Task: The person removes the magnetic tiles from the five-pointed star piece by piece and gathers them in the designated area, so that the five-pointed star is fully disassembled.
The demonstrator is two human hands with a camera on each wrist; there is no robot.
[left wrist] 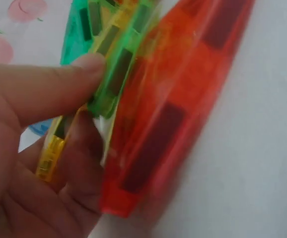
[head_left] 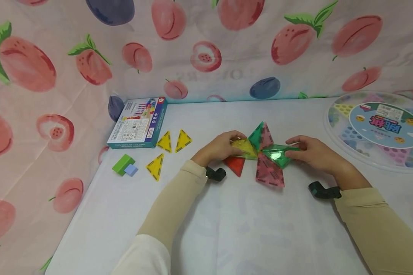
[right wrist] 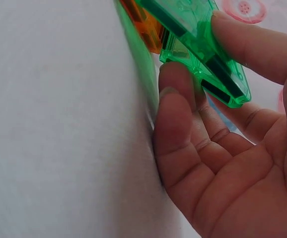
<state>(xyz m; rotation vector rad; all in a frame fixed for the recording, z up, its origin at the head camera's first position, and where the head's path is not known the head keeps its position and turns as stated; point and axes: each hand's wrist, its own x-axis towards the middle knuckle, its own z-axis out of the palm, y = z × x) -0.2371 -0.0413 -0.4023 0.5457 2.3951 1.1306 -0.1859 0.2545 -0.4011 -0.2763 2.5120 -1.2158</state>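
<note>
A star-like cluster of translucent magnetic tiles stands on the white table. My left hand (head_left: 221, 147) is at its left point, thumb and fingers pinching a yellow triangular tile (head_left: 245, 148) together with a green tile (left wrist: 117, 79). Just below that hand lies a red triangular tile (head_left: 235, 166), large in the left wrist view. At the right point, my right hand (head_left: 313, 152) pinches a pair of green triangular tiles (head_left: 277, 154) between thumb and fingers. Pink tiles (head_left: 269, 172) extend toward me, while a green tile (head_left: 256, 135) and a pink tile (head_left: 266, 138) point away.
Left on the table are three loose yellow triangular tiles (head_left: 165, 141), a green block (head_left: 122, 163), a small blue block (head_left: 131, 170) and a flat printed box (head_left: 137, 123). A round clear case (head_left: 340, 147) with a blue label lies at the back right.
</note>
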